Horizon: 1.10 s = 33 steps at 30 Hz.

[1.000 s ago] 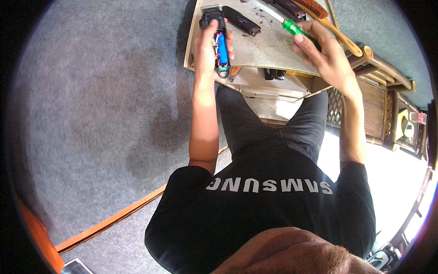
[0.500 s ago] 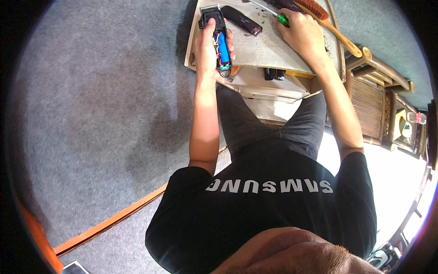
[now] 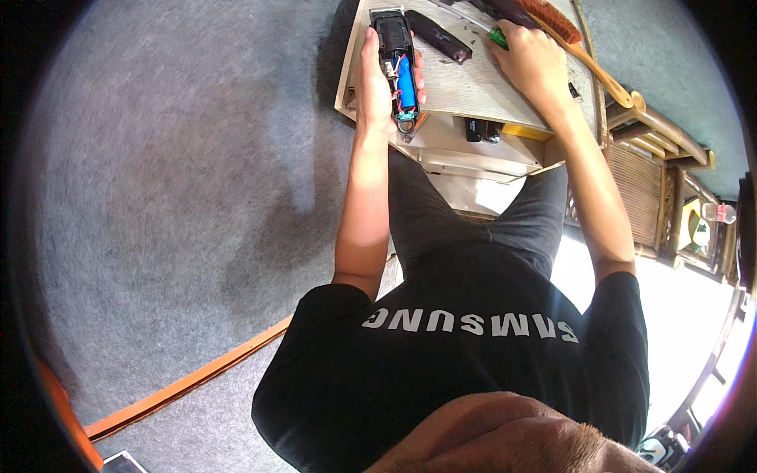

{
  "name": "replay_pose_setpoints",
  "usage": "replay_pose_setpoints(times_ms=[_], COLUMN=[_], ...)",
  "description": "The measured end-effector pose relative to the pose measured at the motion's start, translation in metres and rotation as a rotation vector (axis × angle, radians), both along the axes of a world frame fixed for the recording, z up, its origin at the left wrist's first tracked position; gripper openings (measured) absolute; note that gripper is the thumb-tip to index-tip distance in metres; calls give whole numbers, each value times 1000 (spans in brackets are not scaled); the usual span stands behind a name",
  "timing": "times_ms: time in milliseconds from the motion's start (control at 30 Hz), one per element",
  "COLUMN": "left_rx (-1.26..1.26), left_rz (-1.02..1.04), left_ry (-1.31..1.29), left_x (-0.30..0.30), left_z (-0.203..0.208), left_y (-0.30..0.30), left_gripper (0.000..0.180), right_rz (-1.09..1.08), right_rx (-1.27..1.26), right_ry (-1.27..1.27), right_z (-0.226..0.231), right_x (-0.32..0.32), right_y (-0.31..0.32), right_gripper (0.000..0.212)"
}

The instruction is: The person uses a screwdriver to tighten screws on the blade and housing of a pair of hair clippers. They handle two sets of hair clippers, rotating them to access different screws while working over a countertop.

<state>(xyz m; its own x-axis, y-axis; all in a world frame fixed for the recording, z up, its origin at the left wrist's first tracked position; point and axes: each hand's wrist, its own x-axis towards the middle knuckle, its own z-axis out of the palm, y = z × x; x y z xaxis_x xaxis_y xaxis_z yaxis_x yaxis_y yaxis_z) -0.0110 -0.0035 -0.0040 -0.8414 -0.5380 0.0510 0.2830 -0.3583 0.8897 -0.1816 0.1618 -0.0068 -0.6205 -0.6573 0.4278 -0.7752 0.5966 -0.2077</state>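
Observation:
An opened black hair clipper [image 3: 392, 35] lies in my left hand [image 3: 373, 91], its metal blade end pointing away from me. Inside its bare body show a blue cylindrical battery [image 3: 406, 82], thin red and white wires and a small green board near the hanging loop. My left thumb rests along the clipper's left edge, with fingertips round the right side. My right hand [image 3: 536, 67] is closed on a screwdriver [image 3: 497, 36] with a green handle, its shaft slanting to the far left above the table. Between the hands, a dark casing piece [image 3: 439, 35] lies on the tabletop.
Dark crumbs dot the pale wooden table [image 3: 465, 91]. A brush [image 3: 557, 21] with brown bristles and a wooden handle lies along its right side. Black items [image 3: 482, 130] sit in the compartment below. A bamboo chair [image 3: 635, 189] stands at the right, near a clear bottle [image 3: 719, 213].
My left thumb has slid off the clipper's top face to its left edge. The table and both hands appear shifted slightly right in the view. The screwdriver stays in my right hand.

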Motion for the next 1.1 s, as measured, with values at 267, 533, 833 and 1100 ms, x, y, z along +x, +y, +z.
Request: replay_pose_setpoints(times_ms=[267, 533, 833, 1100], left_rx=[-63, -123, -69, -403], left_rz=[-60, -80, -72, 58], left_ry=[-34, -77, -48, -144], left_x=[4, 5, 3, 1], left_z=[-4, -2, -13, 1], left_y=[-7, -4, -5, 15], left_gripper=[69, 66, 41, 25], right_rz=[12, -7, 336, 434], right_rx=[-33, -41, -326, -509], right_ry=[35, 58, -692, -899], right_z=[-4, -6, 29, 9], right_x=[-4, -3, 35, 49], right_y=[3, -1, -5, -23], right_gripper=[32, 33, 44, 40])
